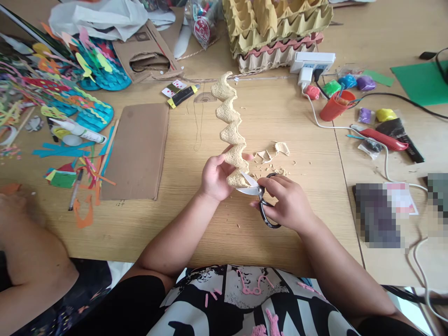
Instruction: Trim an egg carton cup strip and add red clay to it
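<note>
In my left hand (216,178) is a wavy strip of egg carton (231,126), pale yellow and rough, gripped near its lower end and pointing away from me. My right hand (289,200) has its fingers in the black handles of a pair of scissors (261,190). The scissor blades are apart, with their tips at the strip's near end. Whether they touch the strip I cannot tell. Beyond the scissors, small cut carton scraps (273,151) and crumbs lie on the wooden table (189,228).
Stacked egg trays (276,28) stand at the back. Left are a cardboard sheet (136,149), a glue bottle (80,130) and colourful paper strips. A co-worker's arm (31,261) rests far left. Right are a power strip (311,60), white cable, orange cup (336,106) and clay packets.
</note>
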Demonstrator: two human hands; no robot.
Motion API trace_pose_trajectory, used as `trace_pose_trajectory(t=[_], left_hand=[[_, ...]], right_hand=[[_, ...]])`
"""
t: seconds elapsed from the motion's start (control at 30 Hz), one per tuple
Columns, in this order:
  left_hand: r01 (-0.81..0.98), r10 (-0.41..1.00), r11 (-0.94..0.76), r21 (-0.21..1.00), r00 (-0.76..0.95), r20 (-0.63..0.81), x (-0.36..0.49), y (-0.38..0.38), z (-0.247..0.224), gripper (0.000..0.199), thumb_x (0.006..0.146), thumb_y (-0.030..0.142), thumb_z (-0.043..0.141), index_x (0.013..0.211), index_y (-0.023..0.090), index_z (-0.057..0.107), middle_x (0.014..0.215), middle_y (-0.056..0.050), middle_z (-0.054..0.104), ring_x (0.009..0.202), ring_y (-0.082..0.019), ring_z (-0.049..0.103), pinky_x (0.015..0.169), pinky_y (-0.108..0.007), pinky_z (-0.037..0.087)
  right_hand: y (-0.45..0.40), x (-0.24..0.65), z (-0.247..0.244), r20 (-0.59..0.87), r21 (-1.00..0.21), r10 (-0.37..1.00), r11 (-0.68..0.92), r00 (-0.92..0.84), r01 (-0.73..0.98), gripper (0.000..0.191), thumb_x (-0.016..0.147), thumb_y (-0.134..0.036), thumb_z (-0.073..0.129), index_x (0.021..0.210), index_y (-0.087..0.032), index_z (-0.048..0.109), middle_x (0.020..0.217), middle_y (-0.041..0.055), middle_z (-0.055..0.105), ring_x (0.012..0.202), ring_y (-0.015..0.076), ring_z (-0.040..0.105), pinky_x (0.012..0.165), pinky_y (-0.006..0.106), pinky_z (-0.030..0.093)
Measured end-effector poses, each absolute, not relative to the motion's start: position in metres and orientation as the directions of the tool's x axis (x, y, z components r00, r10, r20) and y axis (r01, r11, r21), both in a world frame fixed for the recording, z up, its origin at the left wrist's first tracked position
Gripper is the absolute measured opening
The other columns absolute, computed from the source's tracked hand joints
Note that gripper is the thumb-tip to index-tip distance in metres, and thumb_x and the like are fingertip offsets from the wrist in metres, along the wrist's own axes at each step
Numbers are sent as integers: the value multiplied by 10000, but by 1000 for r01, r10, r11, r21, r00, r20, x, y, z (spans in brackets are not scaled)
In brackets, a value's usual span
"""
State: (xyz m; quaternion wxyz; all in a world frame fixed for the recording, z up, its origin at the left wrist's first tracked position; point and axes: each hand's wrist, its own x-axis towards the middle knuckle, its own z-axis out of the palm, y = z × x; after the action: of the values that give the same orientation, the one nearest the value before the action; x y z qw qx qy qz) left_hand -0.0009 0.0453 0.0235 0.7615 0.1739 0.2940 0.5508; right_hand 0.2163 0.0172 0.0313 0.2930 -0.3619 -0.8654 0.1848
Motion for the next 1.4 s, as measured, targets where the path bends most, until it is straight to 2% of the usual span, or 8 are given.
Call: trace_pose_trajectory(t=[0.3, 0.47, 0.67, 0.77, 0.9, 1.1, 1.23, 1.4], left_hand=[[-731, 941, 329, 598, 200, -274, 0, 46, 23, 722, 825, 446, 671, 1506, 218, 588, 973, -62, 827, 699, -191, 729, 618, -283, 553], [-721, 940, 319, 615, 161, -300, 1, 45, 26, 667, 865, 468, 651, 1486, 230, 611, 992, -64, 830, 770, -215, 765, 659, -295, 570], [-712, 954, 278, 645, 127, -271, 7, 46, 21, 489, 889, 441, 737, 1322, 218, 697, 984, -42, 822, 878, -215, 784, 731, -296, 607], [-671, 945, 312, 673, 146, -292, 11, 46, 15, 464, 854, 467, 826, 1226, 215, 710, 978, -29, 802, 893, -204, 786, 763, -290, 609], [-622, 930, 355, 699, 153, -335, 16, 46, 9, 511, 792, 531, 905, 1122, 207, 687, 945, -31, 780, 861, -198, 780, 734, -279, 597], [-651, 946, 315, 691, 158, -282, 14, 46, 15, 459, 791, 380, 927, 1146, 219, 687, 967, -7, 777, 792, -129, 734, 687, -219, 582], [-659, 941, 337, 672, 207, -270, 13, 44, 20, 506, 778, 206, 905, 1221, 271, 670, 1033, 22, 789, 901, -121, 766, 746, -197, 597], [-680, 931, 365, 636, 264, -251, 14, 41, 20, 461, 826, 202, 864, 1241, 266, 673, 1049, 27, 791, 875, -96, 775, 723, -157, 602]], right_hand=[[18, 218, 28, 347, -515, 776, 628, -528, 584, 356, 1023, -553, 644, 1122, -215, 701, 780, 56, 687, 713, 224, 608, 654, 347, 412], [18, 219, 27, 251, -683, 873, 465, -417, 563, 361, 993, -584, 687, 1057, -229, 694, 649, -13, 568, 611, 181, 532, 611, 329, 374], [21, 218, 22, 69, -994, 958, 90, -278, 62, 441, 967, -641, 692, 1186, -270, 596, 901, 13, 638, 766, 185, 598, 710, 347, 510], [23, 213, 14, -57, -975, 948, -120, -314, -185, 461, 870, -535, 849, 1150, -281, 585, 1008, 18, 663, 824, 179, 638, 758, 351, 553], [22, 204, 9, -181, -894, 932, -289, -314, -342, 471, 790, -418, 908, 1080, -280, 565, 897, -40, 570, 716, 135, 587, 686, 312, 546], [23, 200, 20, -218, -848, 916, -348, -336, -400, 436, 791, -382, 841, 1071, -298, 517, 795, -62, 512, 637, 131, 515, 644, 324, 543], [25, 201, 28, -208, -835, 930, -331, -303, -440, 401, 781, -344, 815, 1045, -303, 515, 774, -68, 476, 618, 124, 477, 639, 318, 522], [27, 203, 32, -250, -809, 933, -348, -258, -474, 377, 749, -280, 778, 1021, -305, 518, 772, -58, 472, 593, 128, 438, 619, 326, 504]])
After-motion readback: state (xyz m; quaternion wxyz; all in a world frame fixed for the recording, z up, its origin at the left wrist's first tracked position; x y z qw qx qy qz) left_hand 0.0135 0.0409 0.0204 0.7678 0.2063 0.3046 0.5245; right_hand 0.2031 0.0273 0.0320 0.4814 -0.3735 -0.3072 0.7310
